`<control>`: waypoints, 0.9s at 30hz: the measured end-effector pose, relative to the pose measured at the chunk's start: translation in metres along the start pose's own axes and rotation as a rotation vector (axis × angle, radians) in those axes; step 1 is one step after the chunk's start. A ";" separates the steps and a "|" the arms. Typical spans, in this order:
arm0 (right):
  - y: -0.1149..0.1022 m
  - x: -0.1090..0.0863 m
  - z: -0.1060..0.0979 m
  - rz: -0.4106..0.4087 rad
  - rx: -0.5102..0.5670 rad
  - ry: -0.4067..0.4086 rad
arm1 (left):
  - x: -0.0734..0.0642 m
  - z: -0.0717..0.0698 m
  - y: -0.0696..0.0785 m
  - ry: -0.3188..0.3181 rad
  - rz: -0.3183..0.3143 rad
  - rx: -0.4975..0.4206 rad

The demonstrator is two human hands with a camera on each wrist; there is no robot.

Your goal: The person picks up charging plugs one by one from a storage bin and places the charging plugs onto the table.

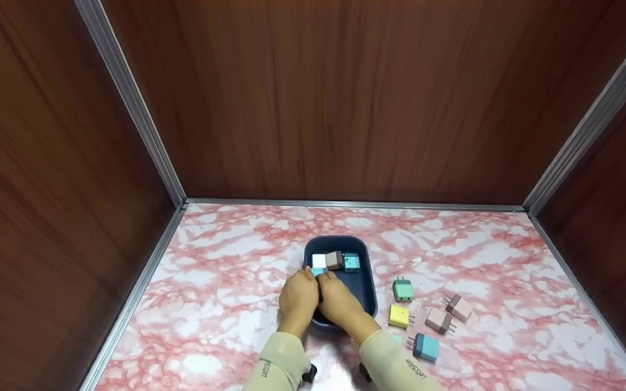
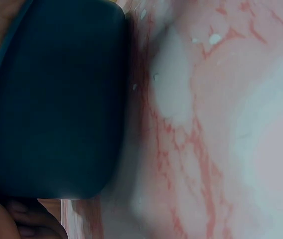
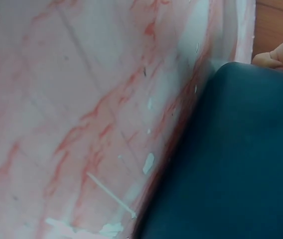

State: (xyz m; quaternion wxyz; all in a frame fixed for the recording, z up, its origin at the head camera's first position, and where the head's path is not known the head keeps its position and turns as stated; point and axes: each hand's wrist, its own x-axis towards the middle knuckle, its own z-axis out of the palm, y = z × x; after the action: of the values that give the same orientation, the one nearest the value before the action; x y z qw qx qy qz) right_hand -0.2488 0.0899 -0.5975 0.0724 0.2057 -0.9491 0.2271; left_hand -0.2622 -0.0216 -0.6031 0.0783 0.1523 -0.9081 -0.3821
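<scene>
Plug [image 1: 318,270], blue, by left hand [image 1: 298,297] and right hand [image 1: 340,300]; facing and fingers' grip unclear; tray [image 1: 359,285], long axis forward

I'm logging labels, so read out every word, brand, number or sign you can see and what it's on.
"Lets…" on the left sleeve; its ending is too small to read.
"Lets…" on the right sleeve; its ending is unclear too.
No readable text on the plugs or box.

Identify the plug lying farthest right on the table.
The upper pink plug: no other lies as far right. The lower pink plug, right beside it, sits closer to the tray.
</scene>
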 end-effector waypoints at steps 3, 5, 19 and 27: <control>0.000 0.001 -0.002 0.003 0.017 -0.031 | 0.000 -0.001 0.000 -0.004 -0.003 -0.002; 0.000 0.001 -0.003 -0.003 0.033 -0.045 | 0.000 -0.001 0.000 -0.005 -0.007 -0.008; 0.010 0.001 -0.003 0.005 0.129 -0.063 | -0.003 -0.001 0.001 0.010 0.001 0.008; 0.013 0.000 -0.006 0.071 0.143 -0.075 | -0.002 -0.002 0.001 0.014 0.016 0.005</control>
State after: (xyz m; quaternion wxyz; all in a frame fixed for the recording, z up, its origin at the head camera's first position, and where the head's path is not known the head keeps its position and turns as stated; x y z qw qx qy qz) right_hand -0.2542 0.1031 -0.5969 0.0138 0.1851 -0.9392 0.2890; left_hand -0.2599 -0.0212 -0.6012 0.0875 0.1479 -0.9098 -0.3778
